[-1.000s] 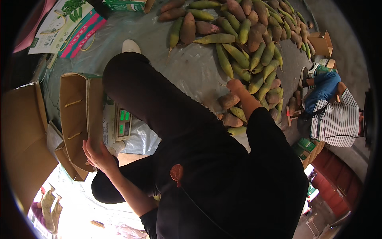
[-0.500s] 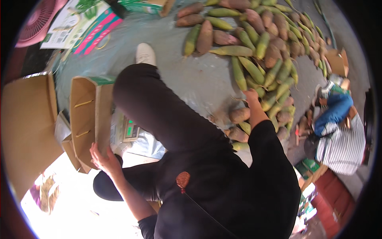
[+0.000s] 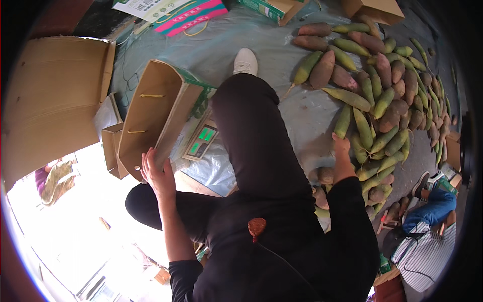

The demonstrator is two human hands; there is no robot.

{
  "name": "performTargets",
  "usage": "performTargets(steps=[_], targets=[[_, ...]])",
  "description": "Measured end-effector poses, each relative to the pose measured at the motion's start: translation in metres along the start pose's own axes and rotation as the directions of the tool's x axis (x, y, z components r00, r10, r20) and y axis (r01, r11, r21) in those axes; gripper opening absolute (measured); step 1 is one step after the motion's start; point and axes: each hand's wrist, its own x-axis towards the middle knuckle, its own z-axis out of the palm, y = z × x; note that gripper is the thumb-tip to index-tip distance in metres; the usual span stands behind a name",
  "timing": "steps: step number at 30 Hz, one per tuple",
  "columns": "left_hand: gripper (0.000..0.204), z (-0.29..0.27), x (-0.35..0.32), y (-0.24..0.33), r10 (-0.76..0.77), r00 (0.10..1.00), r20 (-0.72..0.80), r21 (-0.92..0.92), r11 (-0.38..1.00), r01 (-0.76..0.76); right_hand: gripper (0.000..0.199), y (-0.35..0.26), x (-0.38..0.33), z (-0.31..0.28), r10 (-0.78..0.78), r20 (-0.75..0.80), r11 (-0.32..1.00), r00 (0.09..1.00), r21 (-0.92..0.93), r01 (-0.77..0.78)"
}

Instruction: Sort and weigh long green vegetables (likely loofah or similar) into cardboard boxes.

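Observation:
I crouch in dark clothes over a grey sheet. My left hand [image 3: 159, 173] grips the near rim of an open, empty cardboard box [image 3: 151, 113] that stands tilted on its side. My right hand [image 3: 341, 147] reaches out to a pile of long green and brown root vegetables [image 3: 382, 100]. Its fingers touch the near end of one green root [image 3: 344, 121]; the back of the hand hides whether it holds it. A small weighing scale with a green display [image 3: 200, 141] lies between the box and my leg.
A large flat cardboard sheet [image 3: 50, 100] lies at left, with small boxes [image 3: 114, 148] beside it. Printed papers and a pink packet [image 3: 188, 12] lie at the top. Another person in a striped shirt and blue trousers [image 3: 427, 236] sits at lower right.
The view has swung, so the box and the pile look closer. My left hand stays on the box rim. My right hand has shifted from the brown roots to a green one.

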Motion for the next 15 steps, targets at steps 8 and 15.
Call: performTargets(steps=[8, 15], targets=[[0.041, 0.003, 0.003, -0.004, -0.048, 0.998, -0.035, -0.118, 0.992, 0.044, 0.047, 0.035, -0.023, -0.033, 0.064, 0.317, 0.963, 0.946, 0.228, -0.141], [0.039, -0.002, 0.000, 0.000, -0.042, 0.998, -0.053, -0.127, 0.991, 0.035, 0.035, -0.020, -0.087, -0.060, 0.027, 0.497, 0.966, 0.867, 0.211, -0.151]])
